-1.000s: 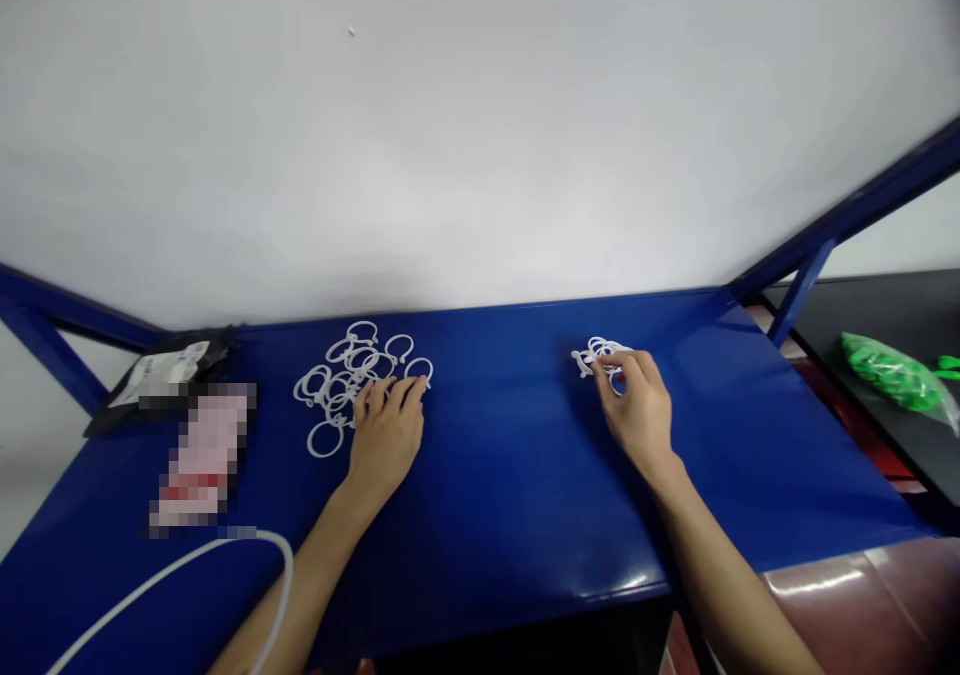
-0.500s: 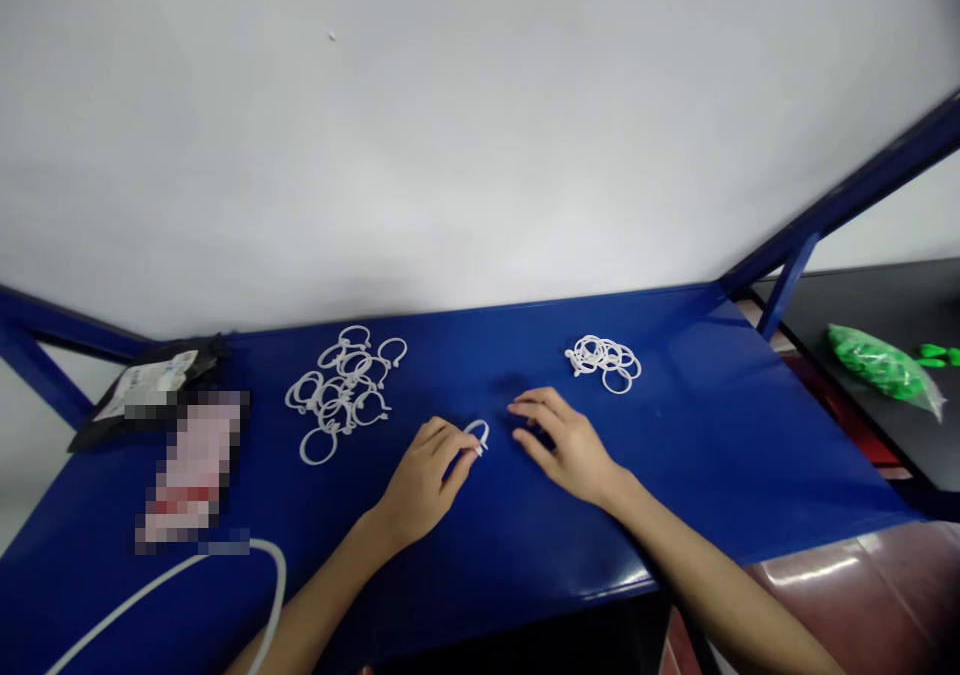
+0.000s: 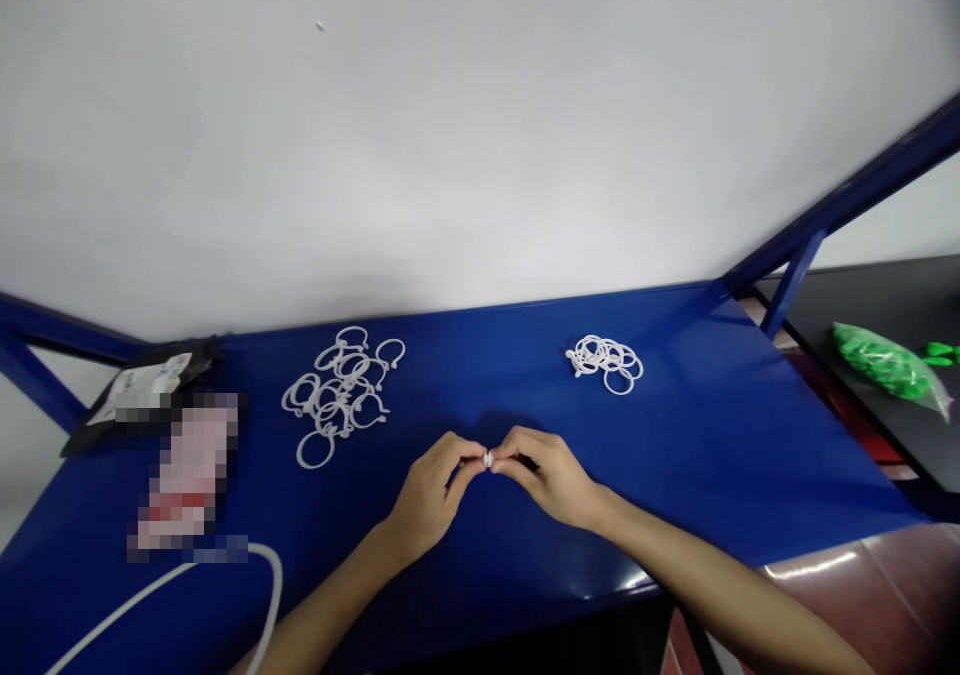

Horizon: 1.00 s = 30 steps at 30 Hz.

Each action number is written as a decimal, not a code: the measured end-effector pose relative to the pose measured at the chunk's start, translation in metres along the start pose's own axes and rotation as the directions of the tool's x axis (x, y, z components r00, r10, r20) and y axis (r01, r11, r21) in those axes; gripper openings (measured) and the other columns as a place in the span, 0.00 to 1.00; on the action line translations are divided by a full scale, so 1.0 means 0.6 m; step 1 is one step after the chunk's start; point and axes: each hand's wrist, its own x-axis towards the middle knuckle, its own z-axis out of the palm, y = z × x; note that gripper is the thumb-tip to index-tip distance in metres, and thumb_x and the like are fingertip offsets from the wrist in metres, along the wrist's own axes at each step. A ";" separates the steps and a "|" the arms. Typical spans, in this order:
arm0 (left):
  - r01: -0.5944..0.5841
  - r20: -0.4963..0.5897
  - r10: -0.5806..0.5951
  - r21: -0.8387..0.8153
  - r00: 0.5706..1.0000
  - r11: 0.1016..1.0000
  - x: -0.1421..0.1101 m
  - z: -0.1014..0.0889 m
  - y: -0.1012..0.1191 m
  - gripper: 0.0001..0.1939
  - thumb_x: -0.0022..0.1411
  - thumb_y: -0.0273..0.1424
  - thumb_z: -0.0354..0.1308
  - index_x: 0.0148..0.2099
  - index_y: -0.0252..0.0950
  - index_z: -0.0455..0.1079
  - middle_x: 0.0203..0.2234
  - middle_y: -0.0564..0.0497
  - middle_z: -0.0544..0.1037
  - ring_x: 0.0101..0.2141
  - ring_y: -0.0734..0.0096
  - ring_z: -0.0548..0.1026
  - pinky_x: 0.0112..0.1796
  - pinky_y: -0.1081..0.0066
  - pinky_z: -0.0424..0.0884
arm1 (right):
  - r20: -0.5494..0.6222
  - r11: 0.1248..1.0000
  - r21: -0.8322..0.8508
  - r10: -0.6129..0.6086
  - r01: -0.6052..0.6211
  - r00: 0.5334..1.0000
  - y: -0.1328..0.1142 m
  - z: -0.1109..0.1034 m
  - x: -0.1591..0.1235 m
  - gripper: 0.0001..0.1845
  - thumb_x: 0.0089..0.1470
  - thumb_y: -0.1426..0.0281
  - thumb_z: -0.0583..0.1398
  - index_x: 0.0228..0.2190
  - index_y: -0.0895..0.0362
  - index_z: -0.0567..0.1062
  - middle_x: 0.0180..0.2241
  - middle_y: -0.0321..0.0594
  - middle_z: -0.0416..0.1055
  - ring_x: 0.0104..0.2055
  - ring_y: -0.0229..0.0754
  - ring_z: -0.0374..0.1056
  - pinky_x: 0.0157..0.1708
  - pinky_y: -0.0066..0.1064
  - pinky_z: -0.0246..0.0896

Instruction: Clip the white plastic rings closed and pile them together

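Over the middle of the blue table, my left hand (image 3: 435,483) and my right hand (image 3: 551,475) meet fingertip to fingertip. Both pinch one white plastic ring (image 3: 488,459) between thumb and finger; most of it is hidden behind the fingers, and only a small white part shows in the gap. To the left lies a loose pile of white rings (image 3: 317,449), several of them visibly open with knobbed ends. A smaller, tighter cluster of white rings (image 3: 619,382), which look closed, rests on the right.
At the left lie a black plastic package (image 3: 82,438) with a label and a pixelated pink item (image 3: 196,460). A white cable (image 3: 135,595) loops at the front left. Blue frame bars (image 3: 791,285) flank the table (image 3: 720,435). Beyond, a bag of green pieces (image 3: 889,365) sits on a dark surface.
My right hand has come left and down to meet my left hand and now pinches the same ring. The ring, earlier visible as an open loop, is mostly covered by fingers.
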 end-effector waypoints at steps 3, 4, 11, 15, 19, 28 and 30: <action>-0.150 -0.029 0.152 0.072 0.988 0.986 -0.003 0.007 0.002 0.08 0.70 0.22 0.52 0.44 0.39 0.70 0.31 0.53 0.78 0.32 0.74 0.76 0.35 0.74 0.75 | 0.005 0.998 -0.039 -0.041 0.042 0.999 -0.001 -0.001 -0.001 0.10 0.68 0.65 0.57 0.37 0.54 0.76 0.33 0.39 0.76 0.35 0.39 0.73 0.37 0.30 0.69; -0.195 -0.038 0.199 0.100 0.979 0.976 -0.004 0.009 0.003 0.09 0.70 0.21 0.51 0.43 0.38 0.69 0.30 0.53 0.78 0.31 0.74 0.75 0.34 0.74 0.75 | 0.011 0.996 -0.064 -0.056 0.056 0.998 -0.002 -0.001 -0.002 0.10 0.68 0.66 0.56 0.37 0.55 0.76 0.33 0.39 0.75 0.35 0.39 0.72 0.36 0.31 0.69; -0.375 -0.029 0.420 0.401 0.907 0.836 -0.008 0.016 0.016 0.09 0.68 0.19 0.52 0.40 0.36 0.71 0.28 0.52 0.79 0.28 0.71 0.74 0.32 0.70 0.72 | 0.089 0.936 -0.297 -0.167 0.187 0.982 -0.007 0.007 -0.010 0.16 0.71 0.70 0.49 0.34 0.56 0.74 0.30 0.40 0.73 0.31 0.40 0.68 0.34 0.32 0.65; -0.360 0.032 0.410 0.546 0.911 0.756 0.012 -0.006 0.002 0.08 0.69 0.24 0.55 0.48 0.35 0.73 0.38 0.48 0.83 0.38 0.64 0.77 0.42 0.63 0.73 | 0.040 0.885 -0.433 -0.167 0.168 0.985 0.000 -0.008 0.004 0.14 0.70 0.66 0.53 0.34 0.56 0.74 0.31 0.39 0.75 0.33 0.39 0.69 0.36 0.30 0.65; -0.034 -0.108 0.175 0.753 0.979 0.658 0.037 -0.051 -0.039 0.21 0.70 0.32 0.54 0.62 0.32 0.67 0.58 0.39 0.74 0.58 0.48 0.69 0.55 0.52 0.67 | -0.303 0.714 -0.684 -0.087 -0.153 0.949 0.018 -0.075 0.012 0.11 0.67 0.65 0.57 0.35 0.56 0.75 0.33 0.41 0.75 0.36 0.41 0.71 0.36 0.30 0.63; 0.159 -0.186 0.001 0.840 0.982 0.518 0.038 -0.083 -0.093 0.22 0.71 0.33 0.50 0.61 0.26 0.69 0.53 0.38 0.76 0.57 0.42 0.67 0.60 0.45 0.57 | -0.591 0.463 -0.684 0.101 -0.563 0.801 0.058 -0.173 -0.007 0.09 0.61 0.64 0.59 0.38 0.56 0.77 0.39 0.43 0.76 0.35 0.44 0.71 0.28 0.30 0.57; 0.155 -0.188 0.014 0.847 0.982 0.509 0.038 -0.080 -0.091 0.20 0.70 0.33 0.52 0.57 0.28 0.73 0.48 0.38 0.78 0.53 0.44 0.69 0.57 0.45 0.59 | -0.578 0.528 -0.657 0.104 -0.538 0.809 0.061 -0.172 -0.008 0.09 0.60 0.65 0.59 0.38 0.56 0.76 0.40 0.43 0.76 0.33 0.43 0.71 0.31 0.32 0.61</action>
